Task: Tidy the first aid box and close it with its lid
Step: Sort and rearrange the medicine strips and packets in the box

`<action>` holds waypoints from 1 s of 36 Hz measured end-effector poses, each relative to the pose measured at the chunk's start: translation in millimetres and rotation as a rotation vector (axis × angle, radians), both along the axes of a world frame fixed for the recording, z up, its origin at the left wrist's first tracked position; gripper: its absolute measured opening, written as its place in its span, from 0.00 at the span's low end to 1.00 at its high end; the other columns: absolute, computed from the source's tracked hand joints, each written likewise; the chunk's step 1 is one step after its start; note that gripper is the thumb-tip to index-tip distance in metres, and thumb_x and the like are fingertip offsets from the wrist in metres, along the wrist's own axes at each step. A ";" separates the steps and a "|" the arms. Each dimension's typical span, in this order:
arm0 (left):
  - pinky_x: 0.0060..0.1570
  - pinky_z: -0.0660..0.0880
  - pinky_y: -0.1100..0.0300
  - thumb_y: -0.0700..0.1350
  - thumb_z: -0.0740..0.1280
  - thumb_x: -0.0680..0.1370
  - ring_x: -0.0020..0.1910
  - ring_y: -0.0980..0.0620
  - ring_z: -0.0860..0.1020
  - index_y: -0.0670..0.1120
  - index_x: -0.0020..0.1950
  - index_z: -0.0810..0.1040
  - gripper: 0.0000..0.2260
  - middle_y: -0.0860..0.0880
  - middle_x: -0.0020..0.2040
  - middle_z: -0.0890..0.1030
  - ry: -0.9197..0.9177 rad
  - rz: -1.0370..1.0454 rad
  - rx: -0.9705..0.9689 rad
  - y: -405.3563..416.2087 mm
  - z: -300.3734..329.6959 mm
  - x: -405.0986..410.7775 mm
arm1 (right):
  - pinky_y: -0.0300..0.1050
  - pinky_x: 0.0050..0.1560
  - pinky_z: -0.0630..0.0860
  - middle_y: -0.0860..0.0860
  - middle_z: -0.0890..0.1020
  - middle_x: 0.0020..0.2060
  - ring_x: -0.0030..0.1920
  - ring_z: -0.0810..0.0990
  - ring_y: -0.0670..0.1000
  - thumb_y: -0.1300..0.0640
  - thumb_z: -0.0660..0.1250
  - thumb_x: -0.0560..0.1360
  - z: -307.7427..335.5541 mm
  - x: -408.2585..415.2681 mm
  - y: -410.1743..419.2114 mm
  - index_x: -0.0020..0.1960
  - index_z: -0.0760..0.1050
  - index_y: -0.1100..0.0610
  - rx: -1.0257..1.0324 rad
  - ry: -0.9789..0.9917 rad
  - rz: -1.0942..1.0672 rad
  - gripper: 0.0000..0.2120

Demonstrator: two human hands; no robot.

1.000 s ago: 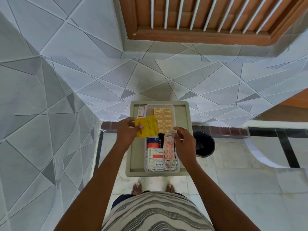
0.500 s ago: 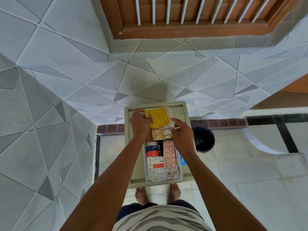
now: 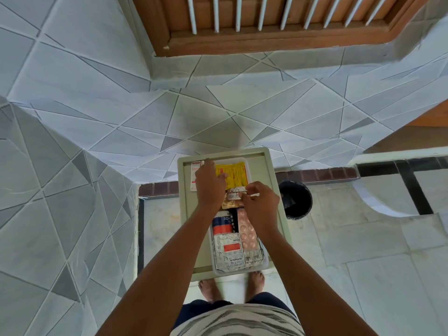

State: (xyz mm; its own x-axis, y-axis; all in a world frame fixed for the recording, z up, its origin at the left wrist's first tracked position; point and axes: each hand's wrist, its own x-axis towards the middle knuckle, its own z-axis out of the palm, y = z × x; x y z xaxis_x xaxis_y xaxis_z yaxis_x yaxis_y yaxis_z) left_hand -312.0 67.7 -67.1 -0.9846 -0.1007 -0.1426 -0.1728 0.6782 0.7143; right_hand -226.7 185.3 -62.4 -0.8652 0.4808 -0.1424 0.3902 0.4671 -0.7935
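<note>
The clear plastic first aid box [image 3: 266, 261] lies lengthwise on a pale green stool top [image 3: 188, 214]. Inside at its far end a yellow medicine sachet [image 3: 234, 174] lies flat, with my left hand [image 3: 209, 184] resting on its left edge. My right hand [image 3: 260, 202] pinches a small silver blister strip [image 3: 236, 192] just below the sachet, above a gold strip [image 3: 230, 203]. Nearer me the box holds an adhesive tape roll [image 3: 221, 225], a pink tablet strip [image 3: 247, 235] and silver foil strips [image 3: 229, 253]. No lid is visible.
A red-and-white medicine strip [image 3: 194, 177] lies on the stool outside the box, at the far left. A black bin [image 3: 295, 198] stands on the floor right of the stool. Tiled walls close in on the left and far sides. My bare feet [image 3: 211, 288] are under the stool's near edge.
My left hand carried the yellow sachet from mid-box to the far end and laid it flat over the gold tablets. My right hand followed upward with the small silver strip.
</note>
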 end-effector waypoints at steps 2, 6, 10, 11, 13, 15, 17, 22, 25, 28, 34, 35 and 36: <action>0.50 0.79 0.48 0.44 0.75 0.75 0.54 0.42 0.80 0.41 0.59 0.75 0.17 0.42 0.51 0.82 0.020 -0.020 -0.052 0.2 0.7 -1.6 | 0.24 0.41 0.68 0.51 0.83 0.42 0.40 0.80 0.46 0.59 0.76 0.71 -0.5 -0.6 -1.3 0.49 0.83 0.57 0.042 -0.017 0.006 0.07; 0.49 0.77 0.48 0.48 0.71 0.78 0.55 0.42 0.80 0.41 0.58 0.75 0.14 0.42 0.55 0.81 0.030 -0.106 -0.231 0.7 4.6 -2.6 | 0.38 0.46 0.75 0.54 0.82 0.44 0.43 0.81 0.51 0.60 0.74 0.73 -1.5 -0.8 -2.7 0.52 0.83 0.59 0.131 -0.028 0.079 0.09; 0.49 0.75 0.50 0.48 0.67 0.80 0.56 0.42 0.79 0.42 0.60 0.75 0.13 0.42 0.58 0.79 0.053 -0.157 -0.302 -1.9 7.4 0.7 | 0.49 0.46 0.80 0.54 0.81 0.48 0.43 0.82 0.55 0.58 0.74 0.73 -2.8 3.0 -1.2 0.55 0.84 0.59 0.216 -0.053 0.157 0.11; 0.50 0.76 0.50 0.48 0.67 0.81 0.56 0.42 0.79 0.42 0.60 0.75 0.12 0.42 0.57 0.79 0.069 -0.162 -0.303 -3.9 7.4 2.0 | 0.49 0.46 0.80 0.53 0.81 0.48 0.43 0.82 0.54 0.57 0.74 0.74 -2.7 4.0 -0.8 0.55 0.84 0.59 0.219 -0.050 0.163 0.11; 0.48 0.76 0.50 0.46 0.66 0.81 0.52 0.44 0.79 0.42 0.56 0.77 0.09 0.43 0.53 0.80 0.127 -0.142 -0.265 -10.4 4.5 4.6 | 0.44 0.46 0.77 0.52 0.81 0.49 0.44 0.82 0.52 0.57 0.73 0.75 -2.2 6.4 0.0 0.55 0.84 0.58 0.196 -0.028 0.140 0.10; 0.43 0.77 0.53 0.44 0.64 0.81 0.45 0.47 0.79 0.43 0.48 0.77 0.05 0.46 0.46 0.80 0.197 -0.093 -0.181 -20.1 -0.4 6.4 | 0.41 0.45 0.76 0.51 0.81 0.48 0.43 0.81 0.50 0.57 0.73 0.75 0.0 10.0 2.4 0.53 0.84 0.58 0.167 0.032 0.104 0.08; 0.40 0.76 0.61 0.41 0.62 0.81 0.41 0.50 0.77 0.44 0.45 0.76 0.06 0.48 0.42 0.78 0.247 -0.036 -0.120 -31.4 -5.0 8.1 | 0.40 0.42 0.77 0.51 0.80 0.46 0.39 0.81 0.48 0.60 0.72 0.76 1.2 17.4 7.9 0.49 0.83 0.58 0.154 0.107 0.062 0.03; 0.36 0.66 0.71 0.35 0.62 0.80 0.41 0.51 0.75 0.43 0.46 0.77 0.07 0.45 0.42 0.79 0.250 0.128 -0.051 -59.2 -18.2 11.6 | 0.43 0.45 0.78 0.52 0.78 0.46 0.42 0.79 0.49 0.63 0.68 0.78 -18.5 46.8 30.9 0.48 0.79 0.56 0.149 0.075 -0.059 0.04; 0.39 0.66 0.76 0.38 0.65 0.80 0.45 0.54 0.74 0.42 0.50 0.79 0.04 0.43 0.48 0.80 0.124 0.180 -0.051 -69.2 -28.3 8.6 | 0.41 0.50 0.75 0.54 0.75 0.54 0.51 0.79 0.54 0.64 0.68 0.77 -37.9 64.9 42.1 0.55 0.78 0.58 0.128 -0.093 -0.075 0.07; 0.46 0.65 0.69 0.42 0.73 0.76 0.50 0.50 0.77 0.41 0.56 0.80 0.10 0.43 0.53 0.80 0.020 0.166 -0.033 -73.0 -34.6 0.6 | 0.40 0.51 0.72 0.57 0.74 0.57 0.56 0.77 0.57 0.62 0.72 0.76 -53.3 77.9 46.9 0.60 0.77 0.59 0.108 -0.260 -0.034 0.13; 0.49 0.72 0.58 0.46 0.78 0.70 0.55 0.44 0.79 0.41 0.60 0.78 0.22 0.42 0.56 0.79 -0.112 0.064 -0.116 -70.1 -51.0 -22.4 | 0.52 0.54 0.76 0.56 0.73 0.56 0.56 0.73 0.58 0.56 0.77 0.71 -70.0 82.4 43.8 0.60 0.75 0.55 0.224 -0.350 0.043 0.20; 0.50 0.74 0.56 0.44 0.78 0.69 0.56 0.42 0.78 0.41 0.61 0.77 0.23 0.40 0.57 0.78 -0.128 0.055 -0.133 -69.1 -51.6 -24.1 | 0.53 0.53 0.77 0.56 0.73 0.55 0.55 0.74 0.58 0.55 0.77 0.70 -70.2 80.3 42.9 0.58 0.74 0.55 0.231 -0.341 0.031 0.20; 0.51 0.75 0.52 0.42 0.78 0.69 0.56 0.40 0.77 0.40 0.61 0.76 0.23 0.38 0.58 0.77 -0.135 0.051 -0.148 -68.4 -53.9 -25.9 | 0.53 0.51 0.78 0.56 0.74 0.54 0.54 0.75 0.58 0.55 0.77 0.70 -70.4 78.2 42.3 0.56 0.74 0.55 0.233 -0.331 0.022 0.18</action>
